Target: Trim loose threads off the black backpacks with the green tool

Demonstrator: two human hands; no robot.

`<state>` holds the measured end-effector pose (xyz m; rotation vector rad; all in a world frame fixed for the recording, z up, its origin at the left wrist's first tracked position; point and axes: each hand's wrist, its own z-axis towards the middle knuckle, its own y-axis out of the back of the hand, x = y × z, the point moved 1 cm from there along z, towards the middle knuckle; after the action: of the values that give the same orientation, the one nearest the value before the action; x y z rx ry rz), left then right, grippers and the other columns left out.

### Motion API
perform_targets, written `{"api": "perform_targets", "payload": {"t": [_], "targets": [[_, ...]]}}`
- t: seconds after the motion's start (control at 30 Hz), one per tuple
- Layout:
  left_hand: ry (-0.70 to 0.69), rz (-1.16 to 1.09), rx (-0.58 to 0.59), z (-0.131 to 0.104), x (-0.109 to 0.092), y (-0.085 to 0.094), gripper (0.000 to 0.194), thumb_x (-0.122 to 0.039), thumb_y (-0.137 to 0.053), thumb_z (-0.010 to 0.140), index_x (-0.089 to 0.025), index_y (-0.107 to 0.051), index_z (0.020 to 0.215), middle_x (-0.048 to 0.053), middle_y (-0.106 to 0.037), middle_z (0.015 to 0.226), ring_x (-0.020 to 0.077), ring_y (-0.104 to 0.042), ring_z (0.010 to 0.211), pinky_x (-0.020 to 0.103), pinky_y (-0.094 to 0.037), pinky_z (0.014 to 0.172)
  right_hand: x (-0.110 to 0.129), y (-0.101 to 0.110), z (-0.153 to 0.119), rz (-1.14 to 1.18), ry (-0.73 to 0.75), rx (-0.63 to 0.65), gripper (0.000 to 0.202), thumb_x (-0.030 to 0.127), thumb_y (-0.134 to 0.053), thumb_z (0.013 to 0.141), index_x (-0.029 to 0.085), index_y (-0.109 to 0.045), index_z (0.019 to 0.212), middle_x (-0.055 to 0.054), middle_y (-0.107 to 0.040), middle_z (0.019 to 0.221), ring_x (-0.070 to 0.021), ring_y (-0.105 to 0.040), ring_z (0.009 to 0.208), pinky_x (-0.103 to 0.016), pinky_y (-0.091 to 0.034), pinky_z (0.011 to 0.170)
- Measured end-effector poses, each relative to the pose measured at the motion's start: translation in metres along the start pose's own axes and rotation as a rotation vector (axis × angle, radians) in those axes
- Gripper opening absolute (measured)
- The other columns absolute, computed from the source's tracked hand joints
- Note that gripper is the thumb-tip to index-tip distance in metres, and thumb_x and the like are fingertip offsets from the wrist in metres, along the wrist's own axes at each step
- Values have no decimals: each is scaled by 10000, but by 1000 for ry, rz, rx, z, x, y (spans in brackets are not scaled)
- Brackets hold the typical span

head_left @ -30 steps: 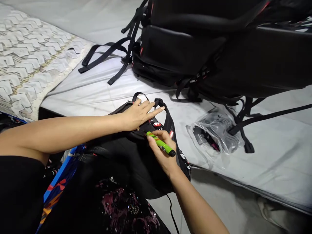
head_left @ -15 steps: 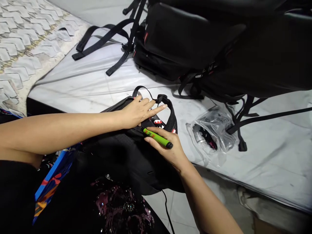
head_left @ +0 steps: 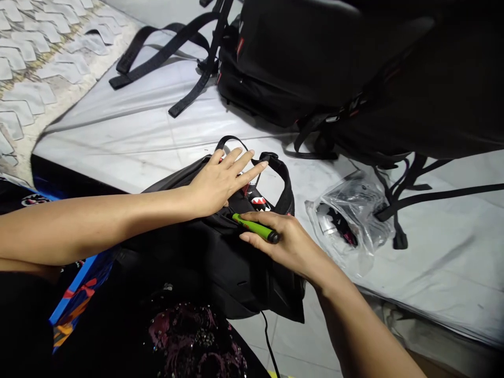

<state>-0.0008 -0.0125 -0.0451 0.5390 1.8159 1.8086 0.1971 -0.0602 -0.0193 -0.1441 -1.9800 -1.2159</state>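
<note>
A black backpack with a shark-teeth print near its top lies across my lap. Spread over its upper part, my left hand is open, fingers stretched out and pressing on the fabric. My right hand pinches a green marker pen with a black end between thumb and fingers. The pen's front end points at the black fabric just below my left palm, and its tip is hidden there. A loop of black strap stands up beyond both hands.
Several black backpacks are heaped on the white-covered table, straps trailing. A clear plastic bag with small dark parts lies at right. Stacked pale chevron-shaped pieces are at far left. A thin black cord hangs below the backpack.
My left fingers have spread further apart. The right hand and marker have shifted slightly down along the fabric, and the view has moved a little.
</note>
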Motion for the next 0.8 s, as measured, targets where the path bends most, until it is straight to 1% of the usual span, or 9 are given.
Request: {"api": "perform_targets", "payload": {"t": [0.07,0.17,0.23,0.37,0.53,0.67,0.8], "targets": [[5,-13,13,1,0,0,1068,-296,-755,794,-186,-78,1613,163,-164,1660,379,-204,1492,518,-266,1168,2,2,1,-66,27,10,286,352,-697,912,256,-726,1180,-54,-754,1155,-272,-708,1074,-459,-593,933],[22,-25,43,1,0,0,1065,-285,-752,795,-190,-77,1613,166,-135,1667,384,-183,1505,525,-254,1179,7,2,4,-197,59,18,270,217,-677,904,224,-733,1168,-62,-767,1092,-263,-710,1019,-449,-606,900],[42,-30,54,1,0,1,1066,-294,-748,799,-192,-69,1614,168,-113,1672,389,-167,1514,530,-239,1189,9,2,5,-256,78,30,285,179,-670,899,213,-728,1175,-64,-768,1086,-257,-711,990,-439,-617,868],[61,-37,51,1,-1,2,1039,-284,-737,814,-176,-83,1613,176,-105,1674,383,-163,1520,527,-232,1196,7,-1,6,-275,130,12,298,170,-673,896,228,-720,1184,-52,-768,1093,-249,-715,983,-421,-622,855],[61,-46,93,3,0,4,1017,-255,-733,808,-162,-115,1610,180,-84,1678,385,-186,1512,523,-245,1184,7,-9,9,-262,201,-52,316,144,-656,893,226,-707,1194,-56,-755,1150,-256,-702,1010,-429,-622,856],[56,-42,86,3,-1,5,992,-251,-709,816,-171,-118,1609,174,-75,1681,384,-200,1505,526,-255,1171,12,-7,12,-355,193,10,290,137,-668,881,211,-721,1157,-67,-769,1087,-263,-710,950,-418,-629,783],[62,-57,88,3,0,4,958,-225,-680,824,-172,-132,1607,172,-77,1681,391,-197,1507,525,-256,1168,14,-1,15,-368,239,36,288,124,-662,873,235,-728,1130,-51,-772,1069,-252,-715,928,-402,-621,780]]}}
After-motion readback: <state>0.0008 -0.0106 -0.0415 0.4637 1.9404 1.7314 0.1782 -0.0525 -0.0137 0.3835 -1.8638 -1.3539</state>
